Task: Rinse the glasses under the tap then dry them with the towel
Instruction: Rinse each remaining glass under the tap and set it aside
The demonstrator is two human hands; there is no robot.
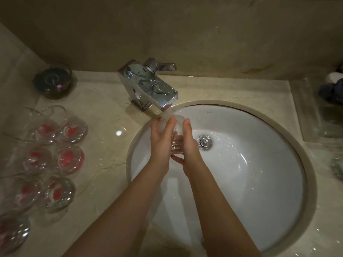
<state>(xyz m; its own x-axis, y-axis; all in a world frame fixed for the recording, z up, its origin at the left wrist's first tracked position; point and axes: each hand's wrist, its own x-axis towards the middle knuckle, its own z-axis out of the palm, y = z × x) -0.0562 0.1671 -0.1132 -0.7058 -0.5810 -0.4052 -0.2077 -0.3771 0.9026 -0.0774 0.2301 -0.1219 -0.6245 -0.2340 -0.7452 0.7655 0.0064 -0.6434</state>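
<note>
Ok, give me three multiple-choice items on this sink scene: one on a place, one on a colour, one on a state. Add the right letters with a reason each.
1. Where is the clear drinking glass being rinsed?
A. Between both hands over the white round basin
B. On the beige marble counter
C. Beside the dark round bowl

2. What colour shows inside the clear glasses standing on the counter?
A. Blue
B. Red-pink
C. Green

3. What is the state of the square chrome tap?
A. Off and dry
B. Running
C. Covered by a towel

Answers:
1 A: the left hand and right hand clasp the glass above the basin.
2 B: red-pink patches show in each.
3 B: water pours from the spout and ripples near the drain.
</note>
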